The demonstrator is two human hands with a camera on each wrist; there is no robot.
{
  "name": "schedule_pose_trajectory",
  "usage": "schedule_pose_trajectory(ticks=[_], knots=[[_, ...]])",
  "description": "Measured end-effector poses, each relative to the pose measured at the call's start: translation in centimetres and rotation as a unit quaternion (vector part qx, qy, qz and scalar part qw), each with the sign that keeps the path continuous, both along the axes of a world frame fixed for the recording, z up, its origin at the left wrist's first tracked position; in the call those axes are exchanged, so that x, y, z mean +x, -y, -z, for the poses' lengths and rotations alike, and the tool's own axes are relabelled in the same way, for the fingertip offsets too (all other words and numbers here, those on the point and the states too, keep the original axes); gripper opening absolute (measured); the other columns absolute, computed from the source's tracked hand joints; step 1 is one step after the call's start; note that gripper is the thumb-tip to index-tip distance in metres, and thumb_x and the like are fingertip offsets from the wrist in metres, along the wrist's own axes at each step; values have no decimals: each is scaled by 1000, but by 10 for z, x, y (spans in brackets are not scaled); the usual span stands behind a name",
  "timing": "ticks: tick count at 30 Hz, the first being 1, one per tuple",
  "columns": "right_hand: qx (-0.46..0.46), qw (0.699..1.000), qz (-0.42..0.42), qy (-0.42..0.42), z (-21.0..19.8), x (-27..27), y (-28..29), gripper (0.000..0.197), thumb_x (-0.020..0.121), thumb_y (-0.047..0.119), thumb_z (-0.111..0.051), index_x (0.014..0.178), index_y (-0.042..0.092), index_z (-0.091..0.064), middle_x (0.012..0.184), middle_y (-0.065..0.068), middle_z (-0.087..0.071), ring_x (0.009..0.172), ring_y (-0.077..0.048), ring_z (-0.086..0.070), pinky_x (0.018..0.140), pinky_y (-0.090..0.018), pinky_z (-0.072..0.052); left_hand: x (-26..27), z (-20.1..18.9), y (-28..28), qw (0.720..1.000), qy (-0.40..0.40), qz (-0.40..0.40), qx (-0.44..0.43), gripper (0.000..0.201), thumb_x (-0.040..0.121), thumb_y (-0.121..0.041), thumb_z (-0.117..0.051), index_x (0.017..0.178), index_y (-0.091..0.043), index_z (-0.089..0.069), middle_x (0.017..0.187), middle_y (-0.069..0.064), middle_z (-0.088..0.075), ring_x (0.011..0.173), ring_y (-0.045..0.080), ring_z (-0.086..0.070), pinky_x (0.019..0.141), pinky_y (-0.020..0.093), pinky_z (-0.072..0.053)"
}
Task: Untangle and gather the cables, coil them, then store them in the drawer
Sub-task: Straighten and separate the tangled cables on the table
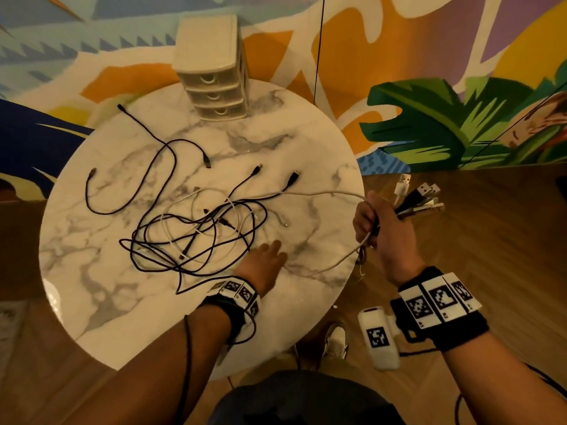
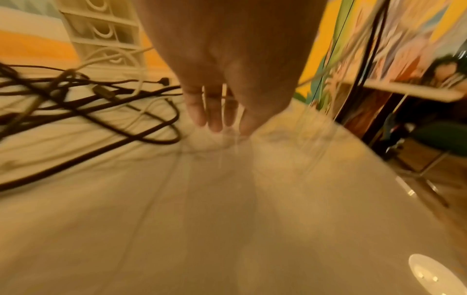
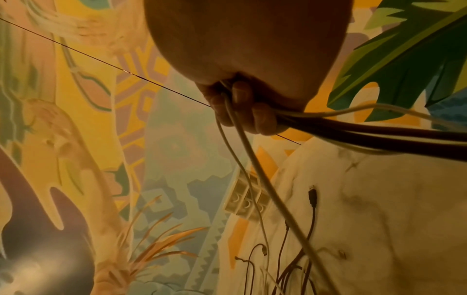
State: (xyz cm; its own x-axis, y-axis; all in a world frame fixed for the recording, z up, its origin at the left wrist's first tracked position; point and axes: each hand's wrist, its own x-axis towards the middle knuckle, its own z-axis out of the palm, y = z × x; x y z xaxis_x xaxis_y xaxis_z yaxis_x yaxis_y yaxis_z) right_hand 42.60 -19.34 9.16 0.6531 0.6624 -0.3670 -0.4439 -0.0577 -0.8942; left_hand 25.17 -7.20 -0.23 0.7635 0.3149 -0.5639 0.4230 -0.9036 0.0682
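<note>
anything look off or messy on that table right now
Yes: black and white cables lie knotted in a loose heap mid-table, plugs splayed outward. The right hand grips a bunch of plug ends beyond the table's edge. The drawer unit is shut.

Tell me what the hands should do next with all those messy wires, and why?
Probably the left hand, flat and empty on the table, should pick another plug end from the tangle and pass it over. The right hand already grips a bundle of plugs, while the pile stays knotted.
</note>
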Motion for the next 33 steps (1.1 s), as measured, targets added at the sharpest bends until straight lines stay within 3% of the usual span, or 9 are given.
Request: schedule_pose_trajectory(ticks=[5,8,12,16,19,23,27,30,33], knots=[[-57,996,30,55,16,11,11,45,101,37,-33,76,13,-63,67,-3,-57,47,-11,-34,44,-22,-24,10,-25,9,956,190,-158,-158,34,99,-33,-34,102,-12,-61,97,9,-68,85,20,-61,74,35,-47],[-57,997,41,14,26,11,19,54,101,43,-29,82,12,-69,67,-3,-54,43,-9,-29,43,-22,-20,37,-70,23,781,305,-341,-425,43,102,-32,-34,86,-4,-62,72,17,-67,49,14,-50,49,26,-38],[-137,989,19,44,23,-8,32,62,100,39,-35,47,17,-58,51,-4,-49,44,-14,-38,47,-25,-29,67,-101,31,552,426,-438,-568,47,103,-27,-26,84,1,-59,67,16,-65,49,23,-51,49,29,-42],[-133,990,9,50,22,-22,45,63,97,45,-35,46,15,-57,46,0,-51,44,-13,-41,52,-28,-31,82,-99,41,497,471,-449,-575,45,103,-25,-25,84,-1,-58,72,16,-67,55,25,-55,55,32,-47],[-97,994,-21,38,21,-22,48,58,92,55,-31,76,19,-74,59,-6,-58,56,-24,-37,51,-28,-26,83,-92,52,477,457,-435,-612,41,101,-21,-24,84,-2,-56,80,20,-67,62,25,-56,61,33,-49],[-59,997,33,-26,13,-12,39,46,99,45,-32,103,19,-68,68,-7,-54,57,-19,-38,50,-24,-24,76,-86,72,430,379,-431,-697,39,100,-21,-24,89,-3,-57,92,18,-69,63,21,-55,65,32,-46],[-103,992,52,-45,16,-4,36,43,98,39,-39,72,14,-62,54,0,-40,49,-11,-29,50,-25,-21,71,-71,85,460,375,-525,-610,29,99,-21,-37,107,-5,-60,106,11,-65,59,16,-48,62,32,-46],[-131,990,49,-8,23,0,43,44,97,39,-42,64,16,-57,50,4,-46,46,-8,-36,47,-21,-29,62,-71,79,590,367,-575,-432,31,96,-31,-47,84,-7,-63,77,6,-63,47,9,-45,53,26,-41],[-162,986,1,50,28,-1,50,47,97,41,-42,58,20,-56,50,6,-47,44,-4,-38,47,-20,-32,52,-90,73,754,426,-452,-214,50,92,-36,-54,49,-12,-43,45,-4,-42,39,7,-34,45,14,-27]])
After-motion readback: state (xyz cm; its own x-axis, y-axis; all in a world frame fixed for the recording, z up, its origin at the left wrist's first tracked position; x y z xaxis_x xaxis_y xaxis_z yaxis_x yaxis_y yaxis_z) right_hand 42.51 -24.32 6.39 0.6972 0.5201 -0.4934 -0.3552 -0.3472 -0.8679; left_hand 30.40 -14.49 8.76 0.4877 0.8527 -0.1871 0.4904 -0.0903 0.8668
